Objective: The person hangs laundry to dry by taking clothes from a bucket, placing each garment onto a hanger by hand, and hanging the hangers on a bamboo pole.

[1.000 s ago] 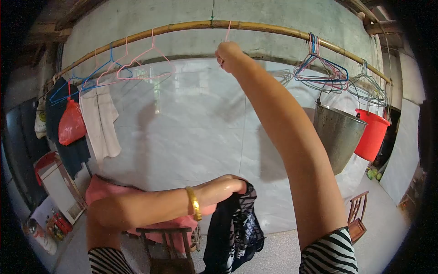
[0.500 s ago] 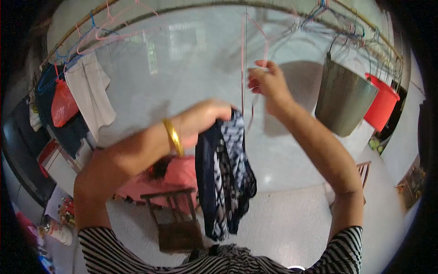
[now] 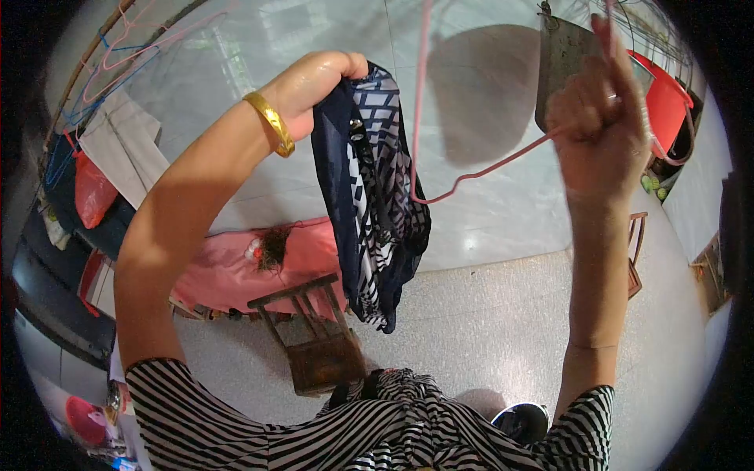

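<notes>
While clutching the navy-and-white patterned garment [image 3: 369, 196] by its top edge, had the left hand [image 3: 318, 82] clamped tight on the bunched fabric, just beyond the gold bangle [image 3: 271, 123] on that wrist. Let the fabric hang below and to the right of that grip, long axis close to upright, tipped only slightly rightward at the lower end, up in front of the glossy tiled wall [image 3: 487, 228]. Out on the other side, held the right hand [image 3: 601, 129] upright, curled around the pink hanger [image 3: 417, 118], with index finger raised and blurred. Looked closed on the hanger there, though could not make out every finger. Held that hanger reaching leftward from the grip, across the gap and toward the garment. Had one straight side standing nearly upright, almost parallel with the hanging fabric. Had the lower corner right at the garment's right edge, by line of sight at least; could not tell touching from slightly apart. Kept nearest to the garment with the left hand, directly at its top, and well apart with the right, in view beside the metal bucket [image 3: 561, 55] and red bucket [image 3: 664, 98]. Lower down, took in a wooden chair [image 3: 326, 365] beside a pink tablecloth [image 3: 224, 267].
</notes>
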